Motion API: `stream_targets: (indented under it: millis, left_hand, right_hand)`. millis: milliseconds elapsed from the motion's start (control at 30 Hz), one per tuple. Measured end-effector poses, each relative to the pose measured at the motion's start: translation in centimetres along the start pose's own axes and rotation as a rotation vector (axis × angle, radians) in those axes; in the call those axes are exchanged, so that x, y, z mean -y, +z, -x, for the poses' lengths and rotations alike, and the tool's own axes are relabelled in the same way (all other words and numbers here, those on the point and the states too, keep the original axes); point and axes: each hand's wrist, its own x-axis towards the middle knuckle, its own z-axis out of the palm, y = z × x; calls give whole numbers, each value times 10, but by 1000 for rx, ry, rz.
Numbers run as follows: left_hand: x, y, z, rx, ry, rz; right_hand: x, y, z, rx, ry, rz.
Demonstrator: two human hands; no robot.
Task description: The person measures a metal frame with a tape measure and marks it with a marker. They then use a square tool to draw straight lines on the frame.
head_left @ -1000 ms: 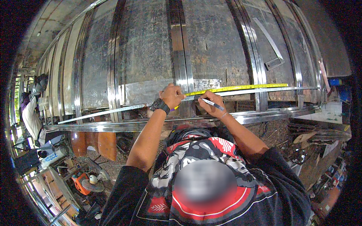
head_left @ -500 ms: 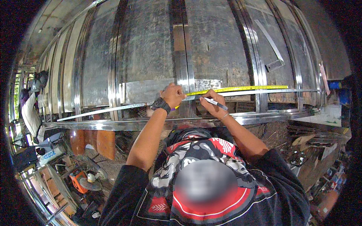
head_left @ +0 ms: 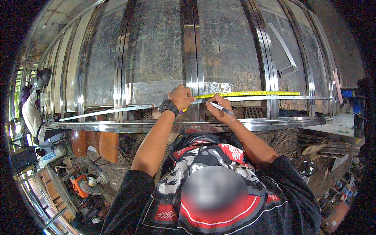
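Head view: left hand [head_left: 181,98] clenched over the yellow tape [head_left: 250,93], hiding its near end; right hand [head_left: 219,114] pinches a white marker [head_left: 221,108].

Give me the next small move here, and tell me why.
I'd probably make a short pen mark on the metal strip, left hand steady. The right hand holds the pen with its tip end close to the strip, and the yellow tape measure lies extended alongside, pinched by the left hand. Whether the tip touches is too small to tell.
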Motion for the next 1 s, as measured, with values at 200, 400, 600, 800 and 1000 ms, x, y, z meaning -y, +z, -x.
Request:
stream_targets:
  millis: [200, 400, 600, 800, 1000]
  left_hand:
    - [1, 1, -3, 38, -24, 22]
    - [-1, 0, -1, 17, -10, 25]
    - [-3, -3, -2, 17, 6, -4]
    - [26, 0, 4, -48, 160, 166]
    - [31, -14, 3, -364, -71, 346]
  right_hand:
    - [0, -1, -1, 16, -23, 6]
    - [3, -2, -2, 27, -40, 19]
    - [5, -6, -2, 36, 90, 1]
    - [33, -57, -2, -462, 218, -50]
    - [9, -226, -31, -1040, -62, 303]
